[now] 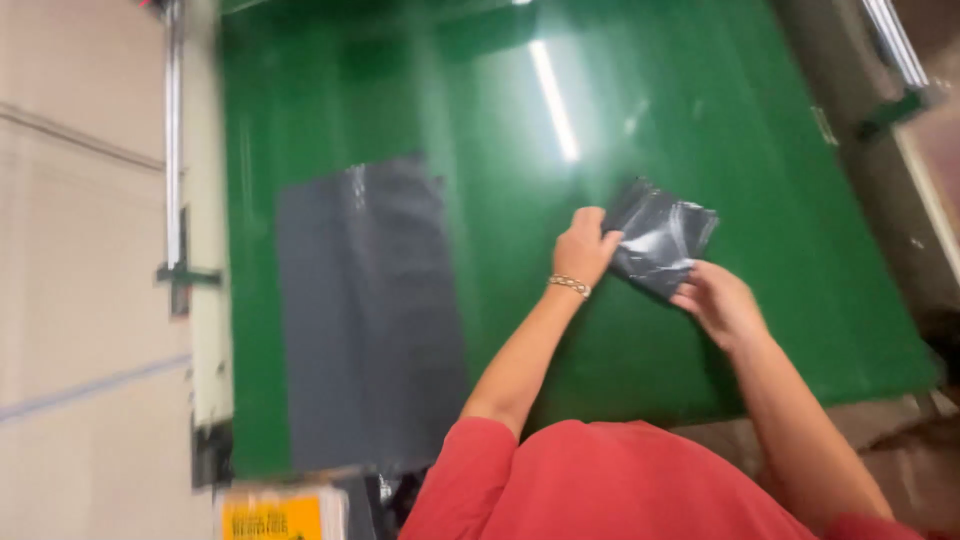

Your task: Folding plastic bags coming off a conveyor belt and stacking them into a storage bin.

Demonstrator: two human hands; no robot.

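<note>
Folding a small dark plastic bag [662, 238] above the green table [760, 150], left hand [583, 246] and right hand [718, 300] both pinching its edges. Next calling for a firm flattening press, judging by the loose crinkled film

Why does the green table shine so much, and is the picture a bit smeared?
Head view: a ceiling light mirrors as a white streak on the glossy table; glare also whitens the small bag; the whole frame is motion-blurred, softening the grey sheet and both hands.

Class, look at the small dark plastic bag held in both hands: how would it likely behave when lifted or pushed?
The small dark plastic bag probably feels floppy and light: its glossy film wrinkles between the left hand and right hand. That shine suggests it is slippery, so it would likely slide on the smooth green table.
</note>
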